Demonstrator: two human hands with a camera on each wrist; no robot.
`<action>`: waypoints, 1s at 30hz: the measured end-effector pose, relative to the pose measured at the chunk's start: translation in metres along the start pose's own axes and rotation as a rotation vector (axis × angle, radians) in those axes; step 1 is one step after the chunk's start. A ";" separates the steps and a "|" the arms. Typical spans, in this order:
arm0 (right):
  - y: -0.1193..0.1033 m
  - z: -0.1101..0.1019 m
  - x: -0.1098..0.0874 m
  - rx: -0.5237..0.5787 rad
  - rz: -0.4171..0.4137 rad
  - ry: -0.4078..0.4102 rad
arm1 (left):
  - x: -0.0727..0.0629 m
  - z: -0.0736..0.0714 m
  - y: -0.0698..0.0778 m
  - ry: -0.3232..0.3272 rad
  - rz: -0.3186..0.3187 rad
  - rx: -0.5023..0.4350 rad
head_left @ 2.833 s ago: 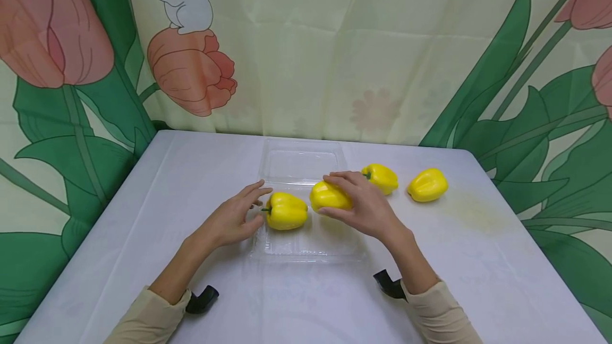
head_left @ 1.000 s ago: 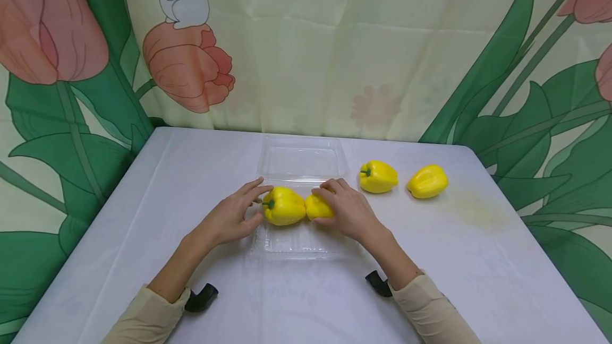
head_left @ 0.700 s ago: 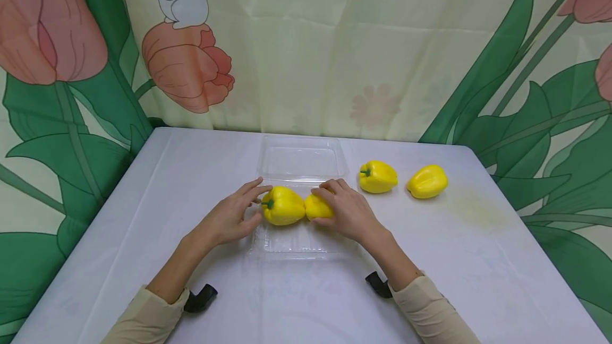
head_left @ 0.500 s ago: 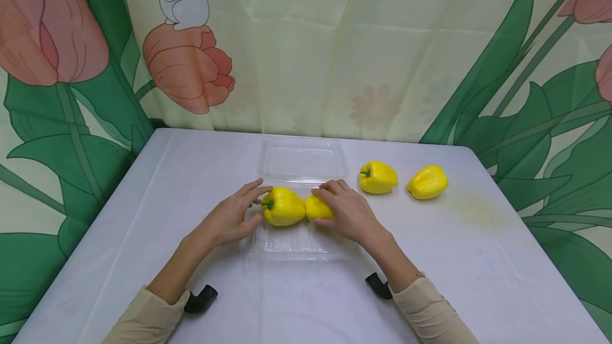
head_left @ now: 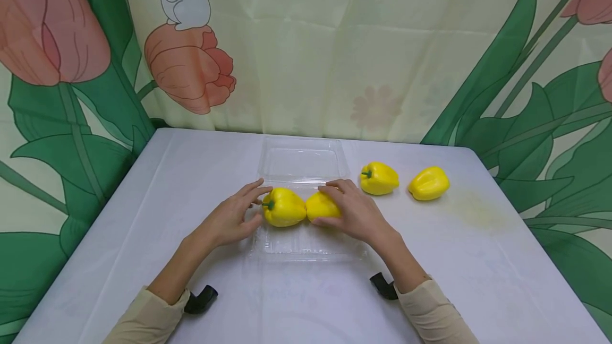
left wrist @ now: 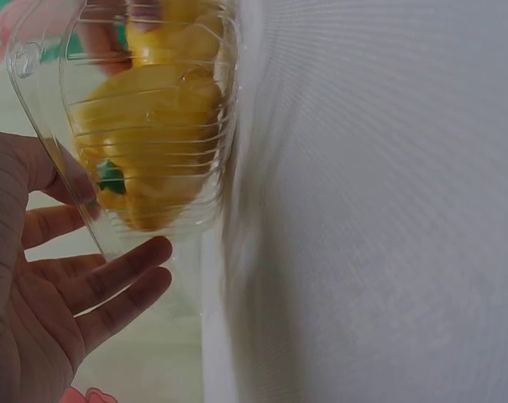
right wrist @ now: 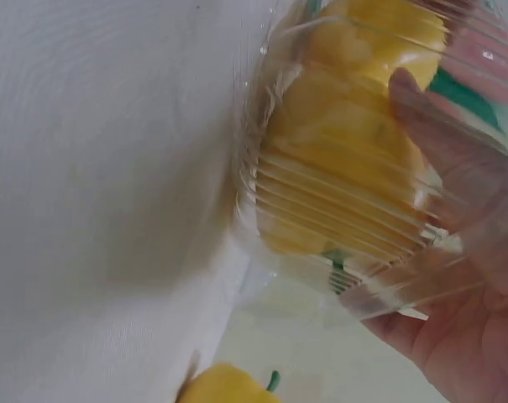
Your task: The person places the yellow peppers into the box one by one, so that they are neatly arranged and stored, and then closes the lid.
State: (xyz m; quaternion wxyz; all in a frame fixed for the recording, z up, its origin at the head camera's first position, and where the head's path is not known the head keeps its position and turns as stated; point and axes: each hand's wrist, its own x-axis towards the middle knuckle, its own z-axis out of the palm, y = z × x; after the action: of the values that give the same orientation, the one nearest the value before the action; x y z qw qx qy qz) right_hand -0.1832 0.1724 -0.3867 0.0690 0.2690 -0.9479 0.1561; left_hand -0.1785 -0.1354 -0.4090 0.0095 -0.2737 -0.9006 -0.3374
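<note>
A clear plastic clamshell box [head_left: 306,246] lies opened on the table with two yellow bell peppers in its base. The left bell pepper [head_left: 285,207] points its green stem toward my left hand [head_left: 234,217]; the right bell pepper [head_left: 321,206] meets its other end. My left hand's relaxed, spread fingers stand at the box's left wall [left wrist: 94,227], with the thumb near the rim. My right hand [head_left: 356,210] is loosely spread around the right pepper, its palm side covering the pepper's right end. In the right wrist view the thumb [right wrist: 413,101] overlaps the pepper and the fingers sit apart beyond its stem end.
Two more yellow bell peppers lie behind and to the right: a nearer one [head_left: 379,178] and a farther one [head_left: 428,183]. The box's clear lid [head_left: 303,159] lies folded back toward the floral curtain [head_left: 306,57]. A white cloth [head_left: 296,307] covers the table.
My right hand carried the right pepper leftward against the left one, then loosened and drew slightly right, leaving the pepper in place. The left pepper turned a little. My left hand stayed put.
</note>
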 end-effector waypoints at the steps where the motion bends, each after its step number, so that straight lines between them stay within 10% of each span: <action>1: 0.001 -0.001 0.000 0.005 0.004 0.000 | 0.000 0.000 0.000 0.000 0.001 -0.001; 30: 0.022 -0.013 -0.003 0.067 0.052 0.082 | 0.000 0.002 0.000 -0.007 -0.018 0.013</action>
State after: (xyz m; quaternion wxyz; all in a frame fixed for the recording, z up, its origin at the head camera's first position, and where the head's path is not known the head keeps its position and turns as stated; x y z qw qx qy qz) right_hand -0.1921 0.1958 -0.3807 0.0947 0.2397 -0.9452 0.2006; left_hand -0.1784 -0.1341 -0.4099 0.0050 -0.2669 -0.9053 -0.3304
